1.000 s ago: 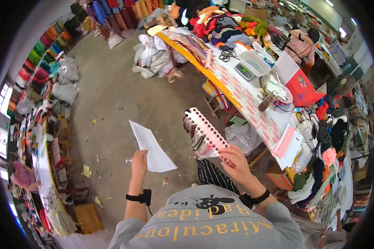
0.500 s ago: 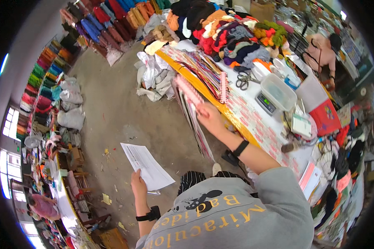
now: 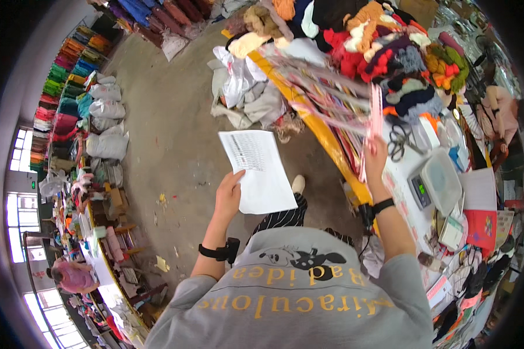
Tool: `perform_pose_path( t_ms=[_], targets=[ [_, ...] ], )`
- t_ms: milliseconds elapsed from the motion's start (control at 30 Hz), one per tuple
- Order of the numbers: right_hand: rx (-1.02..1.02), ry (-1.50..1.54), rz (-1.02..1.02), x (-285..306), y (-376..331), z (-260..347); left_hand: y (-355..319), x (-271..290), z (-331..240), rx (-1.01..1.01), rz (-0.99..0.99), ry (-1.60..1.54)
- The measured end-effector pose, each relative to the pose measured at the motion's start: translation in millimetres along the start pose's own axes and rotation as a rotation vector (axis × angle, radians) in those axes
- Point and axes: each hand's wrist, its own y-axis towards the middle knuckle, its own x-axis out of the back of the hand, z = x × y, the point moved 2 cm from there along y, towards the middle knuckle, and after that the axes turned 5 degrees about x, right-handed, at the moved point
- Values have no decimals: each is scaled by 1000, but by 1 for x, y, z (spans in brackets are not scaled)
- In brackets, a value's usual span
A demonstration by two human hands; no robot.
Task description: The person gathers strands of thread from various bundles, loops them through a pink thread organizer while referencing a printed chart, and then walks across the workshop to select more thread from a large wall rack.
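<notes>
My left hand pinches the left edge of a white printed sheet of paper, held over the floor in front of me. Over the table on my right, my right hand grips the near end of a long pink strip. Pale yarn strands trail leftward from that strip, blurred by motion. Under them lie bundles of multicoloured yarn on the white table with its yellow edge. Black-handled scissors rest just right of my right hand.
A digital scale and a clear plastic tub stand on the table, near a red box. Heaped yarn skeins cover its far end. White sacks lie beside it. One person is at far right, another at left.
My right hand has carried the pink strip with its strands from beside the table edge to over the tabletop. My left hand has raised the paper forward. The view has shifted.
</notes>
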Motion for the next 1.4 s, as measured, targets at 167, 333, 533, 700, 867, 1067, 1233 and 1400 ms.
perform_pose_path(
  t_ms=[167, 333, 533, 700, 867, 1067, 1233, 1400],
  targets=[
    [-142, -176, 9, -51, -27, -79, 129, 0, -16, 144, 275, -57],
    [-311, -554, 98, -62, -36, -100, 205, -42, -27, 140, 436, -416],
    [-1290, 1184, 269, -113, 13, 14, 235, -109, -5, 190, 552, -585],
    [-1289, 1214, 285, -112, 14, 14, 239, -149, -13, -10, 625, -299],
    [-1453, 1277, 550, -130, -16, 9, 230, -152, -68, 313, 849, -625],
    [-1261, 1931, 222, -114, 38, 54, 239, -166, -90, 394, 797, -826],
    [-1148, 1719, 31, -95, 25, 3, 257, -193, -30, 524, 841, -587],
    [-1168, 774, -148, -88, -11, -23, 242, -250, 22, 59, 764, -20]
  ],
)
